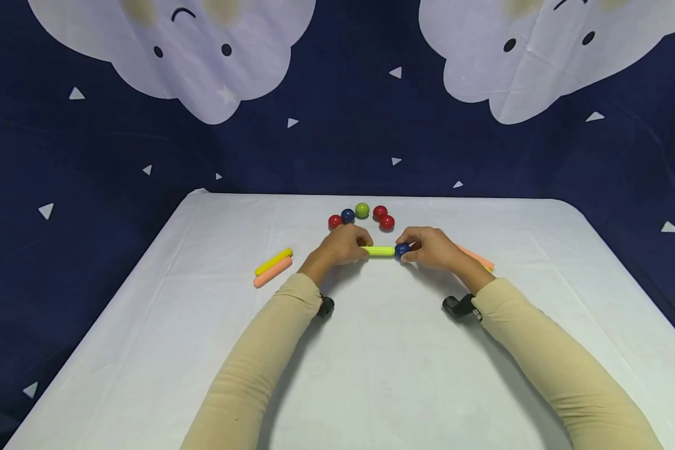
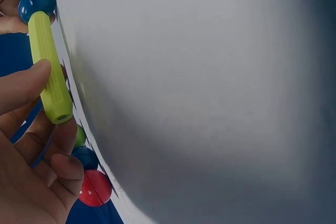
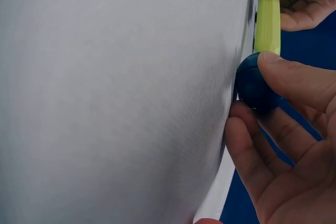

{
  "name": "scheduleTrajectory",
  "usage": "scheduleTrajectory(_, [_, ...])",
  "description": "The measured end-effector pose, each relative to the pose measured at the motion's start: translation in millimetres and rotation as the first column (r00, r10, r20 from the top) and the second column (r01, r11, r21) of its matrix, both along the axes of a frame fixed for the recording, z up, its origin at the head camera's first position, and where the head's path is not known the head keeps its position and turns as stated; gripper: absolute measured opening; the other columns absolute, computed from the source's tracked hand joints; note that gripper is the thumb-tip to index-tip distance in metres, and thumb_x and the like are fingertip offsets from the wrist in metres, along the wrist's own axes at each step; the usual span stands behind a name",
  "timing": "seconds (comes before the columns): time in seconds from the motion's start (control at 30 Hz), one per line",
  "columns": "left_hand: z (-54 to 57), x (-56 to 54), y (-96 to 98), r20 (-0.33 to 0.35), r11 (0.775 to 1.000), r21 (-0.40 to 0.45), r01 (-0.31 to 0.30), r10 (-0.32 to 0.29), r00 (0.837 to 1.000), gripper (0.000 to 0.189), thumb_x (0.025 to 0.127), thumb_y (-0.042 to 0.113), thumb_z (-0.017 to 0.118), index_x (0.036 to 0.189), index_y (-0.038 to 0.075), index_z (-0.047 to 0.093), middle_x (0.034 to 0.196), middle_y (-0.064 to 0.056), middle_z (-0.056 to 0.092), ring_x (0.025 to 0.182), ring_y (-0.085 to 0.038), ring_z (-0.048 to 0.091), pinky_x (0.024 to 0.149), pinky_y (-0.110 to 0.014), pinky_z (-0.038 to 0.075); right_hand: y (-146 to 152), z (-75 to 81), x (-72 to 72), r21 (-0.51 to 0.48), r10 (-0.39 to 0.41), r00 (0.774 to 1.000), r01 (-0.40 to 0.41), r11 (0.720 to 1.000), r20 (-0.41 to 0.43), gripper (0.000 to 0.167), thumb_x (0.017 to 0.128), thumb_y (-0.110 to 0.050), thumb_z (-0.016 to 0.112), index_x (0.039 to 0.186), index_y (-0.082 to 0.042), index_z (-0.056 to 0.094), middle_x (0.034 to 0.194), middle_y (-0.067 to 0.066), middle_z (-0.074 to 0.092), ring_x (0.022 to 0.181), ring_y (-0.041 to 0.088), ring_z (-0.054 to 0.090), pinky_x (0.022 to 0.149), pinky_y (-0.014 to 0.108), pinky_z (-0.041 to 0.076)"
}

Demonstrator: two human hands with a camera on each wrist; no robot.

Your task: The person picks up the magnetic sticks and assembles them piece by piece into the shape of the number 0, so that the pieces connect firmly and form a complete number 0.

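My left hand (image 1: 344, 244) pinches a yellow-green ridged rod (image 1: 380, 251) between thumb and fingers. In the left wrist view the rod (image 2: 48, 66) has a small dark spot on its near end. A glossy dark blue ball (image 1: 402, 250) touches the rod's other end, and my right hand (image 1: 429, 247) grips it with thumb and fingers. Seen from the right wrist, the ball (image 3: 257, 83) sits in line with the rod (image 3: 268, 19). Whether the two are joined or only pressed together, I cannot tell.
Beyond the hands lie red balls (image 1: 387, 223), a blue ball (image 1: 347, 215) and a green ball (image 1: 362, 210). A yellow rod (image 1: 274, 261) and an orange rod (image 1: 272, 272) lie at the left. Another orange rod (image 1: 477, 257) is partly behind the right arm on the white table (image 1: 382, 375).
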State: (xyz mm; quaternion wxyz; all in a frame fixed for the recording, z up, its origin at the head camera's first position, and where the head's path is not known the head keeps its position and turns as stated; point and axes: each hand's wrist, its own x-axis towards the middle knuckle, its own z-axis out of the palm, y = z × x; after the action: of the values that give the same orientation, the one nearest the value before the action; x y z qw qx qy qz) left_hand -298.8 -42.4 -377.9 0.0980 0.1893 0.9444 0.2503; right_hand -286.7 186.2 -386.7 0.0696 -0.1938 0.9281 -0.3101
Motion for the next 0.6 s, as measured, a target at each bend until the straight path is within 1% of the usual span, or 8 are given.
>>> scheduleTrajectory(0.17, [5.1,-1.8,-5.9,-0.008,1.0,0.01,0.022,-0.022,1.0,0.027,0.087,0.017,0.073,0.114,0.011,0.072,0.114,-0.006,0.073,0.106,-0.02,0.064,0.097,-0.035,0.051,0.8,-0.7,-0.4,-0.008,0.005,1.0,-0.005,1.0,-0.002,0.028,0.085,-0.006,0.075,0.112,-0.006,0.068,0.119,0.019,0.071,0.112,0.033,0.067,0.096,0.049,0.051])
scheduleTrajectory(0.27, [10.4,-5.5,-14.0,-0.034,1.0,0.011,0.008,-0.008,0.999,0.029,0.089,0.018,0.072,0.117,0.011,0.071,0.117,-0.007,0.072,0.111,-0.021,0.063,0.099,-0.036,0.049,1.2,-0.7,-0.2,-0.011,0.008,1.0,-0.008,1.0,-0.002,0.028,0.085,-0.006,0.075,0.112,-0.006,0.068,0.12,0.019,0.071,0.111,0.033,0.067,0.096,0.049,0.051])
scheduleTrajectory(0.37, [14.9,-12.2,-24.9,-0.08,0.999,0.014,-0.044,0.045,0.996,0.027,0.089,0.016,0.07,0.116,0.01,0.072,0.114,-0.008,0.07,0.108,-0.022,0.062,0.097,-0.036,0.049,1.6,0.0,0.4,-0.014,0.009,1.0,-0.009,1.0,-0.005,0.028,0.085,-0.006,0.075,0.112,-0.006,0.068,0.12,0.019,0.071,0.111,0.034,0.068,0.096,0.049,0.052])
scheduleTrajectory(0.47, [16.9,-20.5,-36.2,-0.13,0.993,0.026,-0.115,0.117,0.984,0.024,0.089,0.012,0.067,0.113,0.01,0.072,0.112,-0.008,0.069,0.105,-0.022,0.062,0.094,-0.037,0.049,1.9,0.3,0.7,-0.019,0.007,1.0,-0.007,1.0,-0.012,0.028,0.084,-0.005,0.075,0.111,-0.005,0.068,0.12,0.019,0.071,0.11,0.034,0.068,0.094,0.048,0.052])
scheduleTrajectory(0.53, [16.6,-25.6,-43.0,-0.145,0.987,0.019,-0.158,0.159,0.976,0.024,0.089,0.012,0.066,0.113,0.01,0.071,0.112,-0.009,0.068,0.105,-0.023,0.061,0.093,-0.038,0.049,1.7,-0.2,0.6,-0.025,0.009,1.0,-0.009,1.0,-0.01,0.028,0.084,-0.004,0.075,0.111,-0.005,0.068,0.119,0.019,0.071,0.108,0.033,0.069,0.093,0.047,0.053])
scheduleTrajectory(0.6, [15.4,-30.4,-49.1,-0.154,0.982,-0.01,-0.19,0.186,0.97,0.028,0.089,0.012,0.066,0.116,0.011,0.07,0.115,-0.009,0.066,0.107,-0.024,0.061,0.094,-0.04,0.049,0.9,-1.0,0.4,-0.025,0.016,1.0,-0.016,1.0,-0.005,0.027,0.085,-0.005,0.075,0.111,-0.005,0.068,0.119,0.019,0.071,0.108,0.032,0.069,0.093,0.046,0.053])
